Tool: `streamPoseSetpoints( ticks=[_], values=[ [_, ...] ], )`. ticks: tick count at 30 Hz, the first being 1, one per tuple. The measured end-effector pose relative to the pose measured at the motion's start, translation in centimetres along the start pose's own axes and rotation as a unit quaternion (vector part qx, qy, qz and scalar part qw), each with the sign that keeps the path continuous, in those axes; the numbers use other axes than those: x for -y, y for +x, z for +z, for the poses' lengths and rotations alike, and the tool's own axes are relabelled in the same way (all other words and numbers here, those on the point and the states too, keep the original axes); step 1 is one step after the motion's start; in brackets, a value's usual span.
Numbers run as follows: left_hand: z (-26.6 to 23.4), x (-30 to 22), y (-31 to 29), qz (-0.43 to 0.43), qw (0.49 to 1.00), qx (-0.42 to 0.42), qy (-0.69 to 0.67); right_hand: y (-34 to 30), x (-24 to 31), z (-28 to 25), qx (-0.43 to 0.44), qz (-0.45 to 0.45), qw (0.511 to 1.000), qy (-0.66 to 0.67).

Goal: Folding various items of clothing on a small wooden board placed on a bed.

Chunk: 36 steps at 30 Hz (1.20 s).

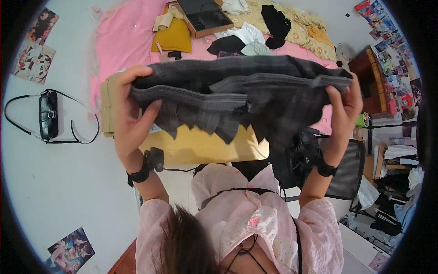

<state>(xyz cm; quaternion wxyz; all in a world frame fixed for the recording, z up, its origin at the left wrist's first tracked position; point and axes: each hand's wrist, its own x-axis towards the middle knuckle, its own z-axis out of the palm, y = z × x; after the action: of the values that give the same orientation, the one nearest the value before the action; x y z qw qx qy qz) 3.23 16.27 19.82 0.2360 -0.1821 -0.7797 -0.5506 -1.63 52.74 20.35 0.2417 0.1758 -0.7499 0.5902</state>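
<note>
A dark grey pleated skirt (283, 100) with a lighter grey waistband is stretched sideways in the air in front of me. My left hand (127, 114) is closed on one end of the waistband, its thumb on the near side. At the other end, my right hand (346, 107) pinches the band between thumb and fingers. The waistband opens upward, and an unjoined end of it shows near the middle. Pleats hang loosely below, slightly blurred. Beneath the skirt lies a light wooden tabletop (196, 148), partly covered from sight by it.
Beyond the table is a bed with a pink sheet (121, 39), holding an open box (207, 20), a mustard pillow (175, 39) and several clothes (246, 34). A black handbag (49, 114) hangs at left. A mesh-backed chair (344, 169) stands at right, near a wooden cabinet (372, 84).
</note>
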Motion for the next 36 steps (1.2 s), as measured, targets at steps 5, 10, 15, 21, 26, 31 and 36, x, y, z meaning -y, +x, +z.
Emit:
streamPoseSetpoints(
  ticks=[5, 10, 15, 21, 26, 31, 36],
  values=[
    [0.8, 0.1, 0.5, -0.079, 0.988, -0.091, -0.094, 1.0, -0.4, -0.2, 0.052, 0.110, 0.993, -0.002],
    [3.5, 13.6, 0.5, -0.219, 0.975, 0.002, 0.030, 1.9, -11.5, 4.8, 0.148, 0.213, 0.961, -0.093],
    [10.6, 28.9, -3.4, -0.261, 0.941, 0.042, 0.212, -1.9, -32.2, 8.5, 0.227, 0.273, 0.920, -0.167],
    [11.6, 37.2, -8.5, -0.351, 0.915, 0.048, 0.192, -4.5, -38.1, 11.9, 0.218, 0.278, 0.899, -0.260],
    [10.9, 35.6, -13.1, -0.367, 0.869, 0.073, 0.322, -6.7, -38.5, 12.4, 0.198, 0.180, 0.918, -0.293],
    [10.2, 34.1, -12.3, -0.449, 0.832, 0.156, 0.287, -4.0, -38.8, 11.6, 0.264, 0.358, 0.849, -0.284],
    [9.8, 33.0, -9.8, -0.470, 0.807, 0.014, 0.357, -2.8, -41.8, 13.3, 0.270, 0.375, 0.886, -0.039]
  ],
)
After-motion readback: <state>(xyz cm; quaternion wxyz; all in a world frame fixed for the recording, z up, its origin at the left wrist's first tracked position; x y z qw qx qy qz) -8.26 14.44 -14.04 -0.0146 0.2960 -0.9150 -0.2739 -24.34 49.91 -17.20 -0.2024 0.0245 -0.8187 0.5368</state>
